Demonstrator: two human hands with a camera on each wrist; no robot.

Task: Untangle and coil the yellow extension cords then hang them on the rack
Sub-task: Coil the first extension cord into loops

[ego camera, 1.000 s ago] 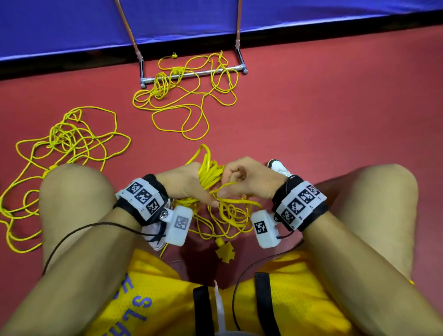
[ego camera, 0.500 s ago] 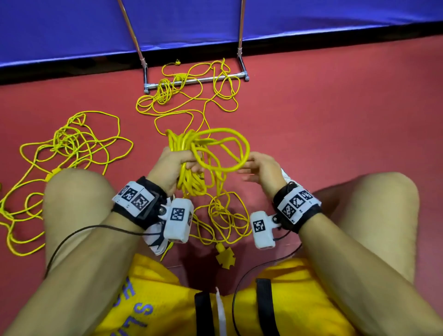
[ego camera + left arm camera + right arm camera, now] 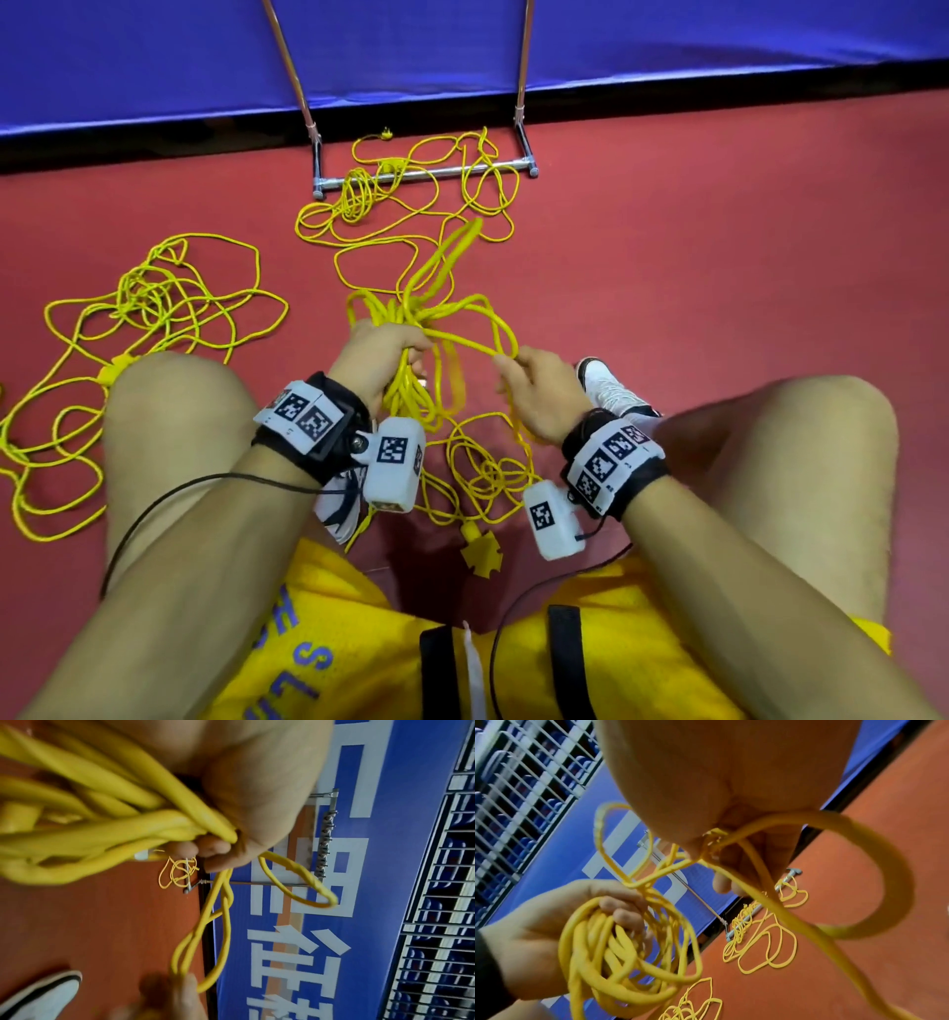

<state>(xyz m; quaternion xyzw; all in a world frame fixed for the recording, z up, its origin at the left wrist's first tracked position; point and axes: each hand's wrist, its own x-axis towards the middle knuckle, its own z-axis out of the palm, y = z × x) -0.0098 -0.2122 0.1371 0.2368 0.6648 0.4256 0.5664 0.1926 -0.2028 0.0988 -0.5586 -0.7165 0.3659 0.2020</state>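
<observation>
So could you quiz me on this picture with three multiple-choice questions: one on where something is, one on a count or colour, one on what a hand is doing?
1. Where does the metal rack stand?
A. on the red floor by the blue wall
B. on a table
C. across the person's lap

2. How many loose yellow cord tangles lie on the floor apart from the cord being worked on?
A. none
B. two
C. five

3. What is the left hand doing?
A. resting flat on the floor
B. gripping a bundle of cord loops
C. holding a shoe

Answers:
1 A: its base bar sits on the floor just before the blue wall.
2 B: one tangle lies at the left, another tangle is at the rack.
3 B: its fingers curl round the coiled cord, while the right hand pinches a strand.
</observation>
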